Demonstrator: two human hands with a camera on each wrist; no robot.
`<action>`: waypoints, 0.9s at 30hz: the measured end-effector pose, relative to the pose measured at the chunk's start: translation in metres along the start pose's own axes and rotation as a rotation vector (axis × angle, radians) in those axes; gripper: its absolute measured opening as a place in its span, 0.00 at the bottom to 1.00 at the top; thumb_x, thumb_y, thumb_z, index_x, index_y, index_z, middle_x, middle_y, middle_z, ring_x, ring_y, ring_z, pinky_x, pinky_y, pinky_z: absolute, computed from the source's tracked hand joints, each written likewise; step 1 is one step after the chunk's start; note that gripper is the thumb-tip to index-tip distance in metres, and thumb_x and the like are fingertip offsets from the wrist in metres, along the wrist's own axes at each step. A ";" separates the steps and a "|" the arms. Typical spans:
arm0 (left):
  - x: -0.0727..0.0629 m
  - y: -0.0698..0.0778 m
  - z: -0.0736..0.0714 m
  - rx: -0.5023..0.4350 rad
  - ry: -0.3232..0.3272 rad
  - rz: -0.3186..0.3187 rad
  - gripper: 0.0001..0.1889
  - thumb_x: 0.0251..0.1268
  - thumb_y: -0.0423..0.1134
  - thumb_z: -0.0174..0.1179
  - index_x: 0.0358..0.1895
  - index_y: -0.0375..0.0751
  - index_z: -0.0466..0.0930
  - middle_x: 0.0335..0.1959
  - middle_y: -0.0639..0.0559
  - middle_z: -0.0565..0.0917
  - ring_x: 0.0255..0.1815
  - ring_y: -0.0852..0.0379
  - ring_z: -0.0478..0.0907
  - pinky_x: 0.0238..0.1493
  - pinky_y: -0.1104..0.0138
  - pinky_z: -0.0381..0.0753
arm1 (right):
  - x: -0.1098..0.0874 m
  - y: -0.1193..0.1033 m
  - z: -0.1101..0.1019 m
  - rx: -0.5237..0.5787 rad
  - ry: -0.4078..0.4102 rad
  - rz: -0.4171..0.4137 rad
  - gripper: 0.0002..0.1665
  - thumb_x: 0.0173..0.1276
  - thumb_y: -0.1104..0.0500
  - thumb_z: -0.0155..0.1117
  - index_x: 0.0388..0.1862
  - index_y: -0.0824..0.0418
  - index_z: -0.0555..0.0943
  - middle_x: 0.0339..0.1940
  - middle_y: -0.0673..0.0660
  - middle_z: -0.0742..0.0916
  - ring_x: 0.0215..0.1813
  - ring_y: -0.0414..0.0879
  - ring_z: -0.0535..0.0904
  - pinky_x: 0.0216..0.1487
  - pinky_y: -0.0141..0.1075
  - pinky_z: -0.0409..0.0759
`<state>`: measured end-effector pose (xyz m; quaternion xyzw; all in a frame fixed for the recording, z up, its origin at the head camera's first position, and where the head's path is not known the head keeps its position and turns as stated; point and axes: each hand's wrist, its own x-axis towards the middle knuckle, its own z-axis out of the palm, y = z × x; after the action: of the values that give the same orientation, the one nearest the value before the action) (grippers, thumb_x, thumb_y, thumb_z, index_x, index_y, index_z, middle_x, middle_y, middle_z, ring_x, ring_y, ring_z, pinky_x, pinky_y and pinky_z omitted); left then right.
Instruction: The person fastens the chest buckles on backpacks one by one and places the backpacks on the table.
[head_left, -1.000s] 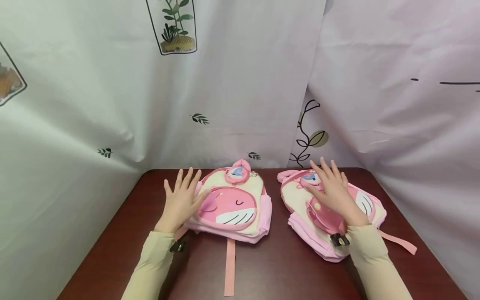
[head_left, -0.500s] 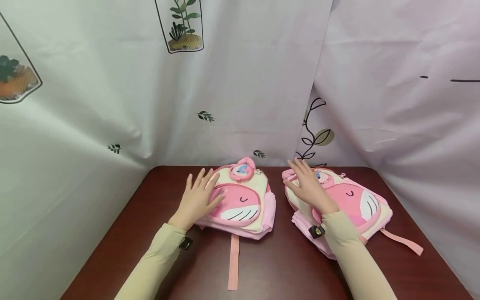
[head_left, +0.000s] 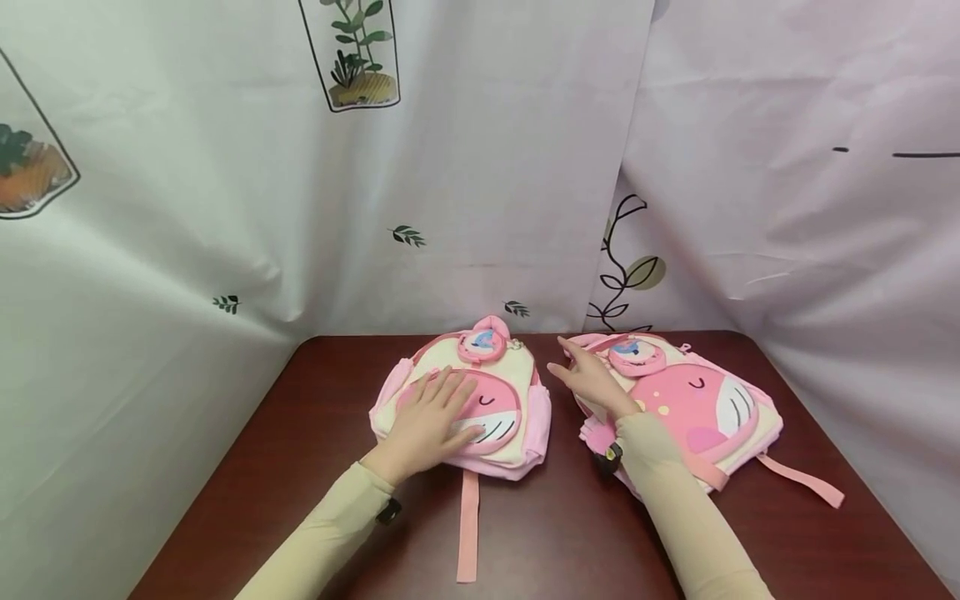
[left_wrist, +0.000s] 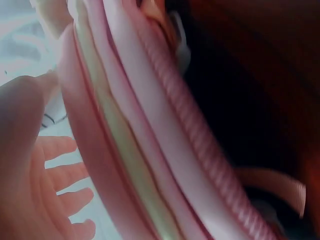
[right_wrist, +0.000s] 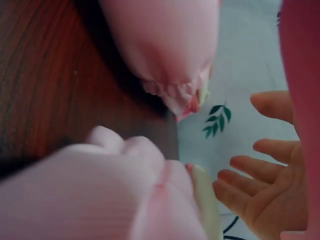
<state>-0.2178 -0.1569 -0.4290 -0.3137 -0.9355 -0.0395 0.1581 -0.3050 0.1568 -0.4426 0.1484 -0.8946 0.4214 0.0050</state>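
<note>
Two pink and cream backpacks lie front side up on the table, each with a whale-face pocket and a small round pouch near the top. My left hand (head_left: 423, 427) is spread over the whale pocket of the left backpack (head_left: 497, 392), fingers extended. In the left wrist view that hand (left_wrist: 47, 185) appears beyond the layered bottom edge of the backpack (left_wrist: 145, 150). My right hand (head_left: 597, 385) reaches over the upper left edge of the right backpack (head_left: 693, 408), fingers stretched toward the gap between the bags. The right wrist view shows its fingers (right_wrist: 260, 170) straight and holding nothing.
A pink strap (head_left: 467, 533) trails from the left backpack toward the front. Another strap (head_left: 810, 479) runs off the right backpack's lower right. The dark red table (head_left: 555, 533) ends against a printed white curtain (head_left: 510, 167) behind and at both sides.
My left hand has moved right and lower over the left backpack. The right hand has shifted left across the right backpack, uncovering its whale face. Both backpacks stay in place.
</note>
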 end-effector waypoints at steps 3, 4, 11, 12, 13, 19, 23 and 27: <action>-0.002 0.008 0.002 -0.020 -0.015 0.031 0.39 0.70 0.63 0.57 0.75 0.40 0.66 0.75 0.39 0.66 0.77 0.39 0.59 0.75 0.45 0.56 | 0.002 0.002 0.006 0.084 -0.034 0.036 0.41 0.76 0.51 0.60 0.80 0.64 0.57 0.73 0.71 0.70 0.70 0.65 0.70 0.70 0.56 0.66; -0.002 0.010 0.003 -0.029 -0.019 0.037 0.39 0.70 0.63 0.57 0.75 0.40 0.66 0.75 0.39 0.66 0.77 0.39 0.59 0.75 0.45 0.56 | 0.003 0.002 0.008 0.114 -0.044 0.051 0.41 0.76 0.52 0.60 0.80 0.64 0.57 0.75 0.70 0.69 0.73 0.65 0.66 0.72 0.56 0.64; -0.006 0.023 0.012 -0.042 -0.055 0.094 0.39 0.69 0.64 0.57 0.75 0.43 0.67 0.73 0.41 0.70 0.76 0.41 0.61 0.76 0.46 0.54 | 0.009 0.003 0.023 0.154 -0.087 0.073 0.41 0.76 0.53 0.59 0.79 0.69 0.57 0.73 0.72 0.70 0.73 0.65 0.67 0.71 0.54 0.67; -0.006 0.024 0.014 -0.042 -0.063 0.099 0.39 0.69 0.64 0.57 0.75 0.42 0.67 0.73 0.41 0.70 0.76 0.41 0.61 0.76 0.46 0.54 | 0.009 0.004 0.025 0.138 -0.094 0.073 0.40 0.76 0.52 0.59 0.78 0.70 0.58 0.72 0.72 0.72 0.72 0.65 0.68 0.70 0.54 0.68; -0.008 0.026 0.016 -0.046 -0.070 0.101 0.39 0.69 0.64 0.57 0.75 0.42 0.66 0.73 0.41 0.69 0.77 0.42 0.60 0.75 0.45 0.55 | 0.009 0.004 0.027 0.122 -0.103 0.075 0.40 0.76 0.52 0.59 0.78 0.70 0.59 0.71 0.72 0.73 0.71 0.65 0.69 0.69 0.54 0.69; -0.014 0.030 0.025 -0.038 -0.087 0.110 0.43 0.67 0.66 0.58 0.76 0.41 0.64 0.75 0.40 0.66 0.77 0.42 0.60 0.75 0.46 0.57 | 0.010 0.007 0.035 0.071 -0.149 0.080 0.37 0.77 0.50 0.57 0.75 0.72 0.64 0.66 0.72 0.78 0.68 0.63 0.74 0.68 0.53 0.71; -0.014 0.029 0.027 -0.029 -0.104 0.115 0.43 0.67 0.66 0.59 0.77 0.41 0.64 0.76 0.40 0.66 0.77 0.42 0.60 0.75 0.46 0.57 | 0.011 0.007 0.037 0.094 -0.154 0.111 0.34 0.77 0.49 0.56 0.73 0.70 0.68 0.65 0.70 0.79 0.68 0.62 0.73 0.68 0.53 0.70; -0.013 0.028 0.027 -0.035 -0.126 0.119 0.44 0.67 0.66 0.59 0.77 0.41 0.62 0.76 0.40 0.65 0.77 0.42 0.60 0.75 0.46 0.57 | 0.012 0.008 0.037 0.081 -0.156 0.128 0.33 0.78 0.48 0.55 0.72 0.69 0.70 0.66 0.69 0.79 0.70 0.62 0.72 0.70 0.54 0.67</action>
<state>-0.1982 -0.1374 -0.4597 -0.3731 -0.9225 -0.0264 0.0954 -0.3144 0.1306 -0.4713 0.1234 -0.8821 0.4440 -0.0977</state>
